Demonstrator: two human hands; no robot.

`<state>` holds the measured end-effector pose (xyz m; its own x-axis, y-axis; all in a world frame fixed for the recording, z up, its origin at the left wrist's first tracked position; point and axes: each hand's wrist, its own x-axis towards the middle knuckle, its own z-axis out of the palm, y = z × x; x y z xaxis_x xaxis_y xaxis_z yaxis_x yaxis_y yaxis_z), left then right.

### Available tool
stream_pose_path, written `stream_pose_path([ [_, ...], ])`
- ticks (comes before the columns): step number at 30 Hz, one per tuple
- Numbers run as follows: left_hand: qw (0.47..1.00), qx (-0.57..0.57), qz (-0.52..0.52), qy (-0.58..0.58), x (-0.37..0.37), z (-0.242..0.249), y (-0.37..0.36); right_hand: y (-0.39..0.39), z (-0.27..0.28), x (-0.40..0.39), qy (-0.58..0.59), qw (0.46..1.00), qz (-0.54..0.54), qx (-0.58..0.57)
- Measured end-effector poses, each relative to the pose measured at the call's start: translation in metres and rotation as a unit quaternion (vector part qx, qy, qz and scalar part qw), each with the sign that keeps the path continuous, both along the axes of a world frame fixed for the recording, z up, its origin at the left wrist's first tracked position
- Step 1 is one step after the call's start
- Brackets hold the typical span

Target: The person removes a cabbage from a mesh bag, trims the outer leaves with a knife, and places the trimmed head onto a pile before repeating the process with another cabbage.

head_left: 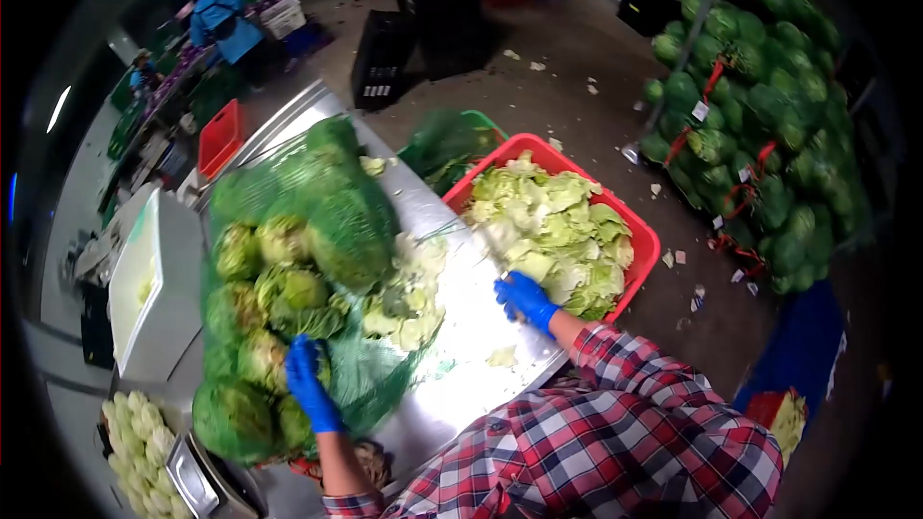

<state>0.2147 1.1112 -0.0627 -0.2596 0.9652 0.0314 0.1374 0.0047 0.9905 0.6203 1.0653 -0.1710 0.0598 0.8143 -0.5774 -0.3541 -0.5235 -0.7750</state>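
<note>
My left hand (pixel 311 384), in a blue glove, lies against the right side of a cabbage (pixel 261 358), fingers stretched out. Around it are more cabbages, such as a leafy one (pixel 293 290), on and partly inside a green mesh sack (pixel 370 389). My right hand (pixel 526 302), also gloved in blue, is over the metal table (pixel 471 341) beside a red bin (pixel 642 248) of loose cabbage leaves (pixel 553 221). Its fingers are curled; what they hold, if anything, is too small to make out.
Trimmed leaves (pixel 413 298) lie mid-table. Left stand a white container (pixel 144 288) and a heap of pale trimmed cabbages (pixel 139 447). Stacked sacks of cabbages (pixel 760 125) rise at the right. Black crates (pixel 385 58) and a person in blue (pixel 226 24) are farther back.
</note>
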Motion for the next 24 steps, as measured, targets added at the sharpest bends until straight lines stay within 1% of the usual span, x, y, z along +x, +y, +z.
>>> stream_pose_path([
  [1, 0.998, 0.069, 0.012, -0.011, -0.007, -0.003, 0.029, 0.008, -0.009, 0.026, -0.043, 0.998, -0.042, 0.013],
  [2, 0.996, 0.069, 0.030, 0.051, -0.024, -0.010, 0.058, 0.011, -0.021, 0.053, -0.088, 0.992, -0.081, 0.027],
  [3, 0.997, 0.035, 0.053, 0.037, -0.015, -0.007, 0.067, 0.000, -0.015, 0.073, -0.165, 0.984, -0.062, 0.021],
  [4, 0.983, 0.129, 0.061, 0.115, -0.006, 0.007, 0.087, 0.001, -0.005, 0.084, -0.230, 0.972, -0.041, 0.020],
  [5, 0.961, 0.129, 0.069, 0.235, -0.025, -0.002, 0.109, -0.001, -0.019, 0.092, -0.265, 0.964, -0.015, 0.026],
  [6, 0.924, 0.129, 0.077, 0.352, -0.051, -0.010, 0.132, -0.003, -0.032, 0.101, -0.299, 0.954, 0.010, 0.033],
  [8, 0.902, 0.080, 0.099, 0.414, -0.063, -0.012, 0.160, 0.000, -0.074, 0.116, -0.325, 0.946, -0.012, 0.007],
  [9, 0.895, 0.040, 0.100, 0.433, -0.079, -0.023, 0.173, 0.005, -0.103, 0.128, -0.331, 0.942, -0.049, 0.003],
  [10, 0.913, -0.001, 0.089, 0.397, -0.087, -0.029, 0.181, 0.014, -0.119, 0.134, -0.332, 0.939, -0.080, -0.023],
  [11, 0.959, -0.067, 0.059, 0.269, -0.096, -0.034, 0.188, 0.023, -0.133, 0.139, -0.332, 0.935, -0.112, -0.049],
  [12, 0.982, -0.132, 0.031, 0.132, -0.094, -0.034, 0.192, 0.034, -0.155, 0.140, -0.374, 0.923, -0.083, -0.035],
  [14, 0.986, -0.151, 0.035, 0.065, -0.121, -0.050, 0.195, 0.055, -0.223, 0.140, -0.456, 0.890, -0.021, -0.003],
  [15, 0.975, -0.187, 0.049, 0.106, -0.092, -0.027, 0.187, 0.067, -0.254, 0.130, -0.404, 0.912, -0.066, 0.009],
  [16, 0.962, -0.221, 0.064, 0.147, -0.076, -0.013, 0.186, 0.077, -0.299, 0.115, -0.422, 0.896, -0.116, 0.080],
  [17, 0.959, -0.217, 0.020, 0.183, -0.092, -0.015, 0.183, 0.091, -0.281, 0.108, -0.421, 0.904, -0.055, 0.042],
  [18, 0.977, -0.200, 0.035, 0.063, -0.093, -0.014, 0.185, 0.110, -0.248, 0.104, -0.419, 0.908, 0.008, 0.003],
  [19, 0.971, -0.239, 0.001, -0.029, -0.081, 0.002, 0.188, 0.131, -0.245, 0.105, -0.397, 0.914, 0.082, -0.031],
  [20, 0.954, -0.274, -0.032, -0.121, -0.070, 0.013, 0.192, 0.148, -0.258, 0.110, -0.364, 0.926, 0.091, -0.034],
  [21, 0.950, -0.282, -0.004, -0.135, -0.093, 0.008, 0.193, 0.165, -0.271, 0.114, -0.331, 0.938, 0.098, -0.035],
  [22, 0.951, -0.278, 0.034, -0.131, -0.096, 0.002, 0.191, 0.178, -0.286, 0.115, -0.297, 0.949, 0.103, -0.034],
  [23, 0.951, -0.273, 0.071, -0.126, -0.099, -0.006, 0.189, 0.181, -0.341, 0.114, -0.307, 0.947, 0.091, 0.000],
  [24, 0.951, -0.265, 0.108, -0.120, -0.101, -0.017, 0.187, 0.183, -0.347, 0.114, -0.361, 0.913, 0.186, -0.048],
])
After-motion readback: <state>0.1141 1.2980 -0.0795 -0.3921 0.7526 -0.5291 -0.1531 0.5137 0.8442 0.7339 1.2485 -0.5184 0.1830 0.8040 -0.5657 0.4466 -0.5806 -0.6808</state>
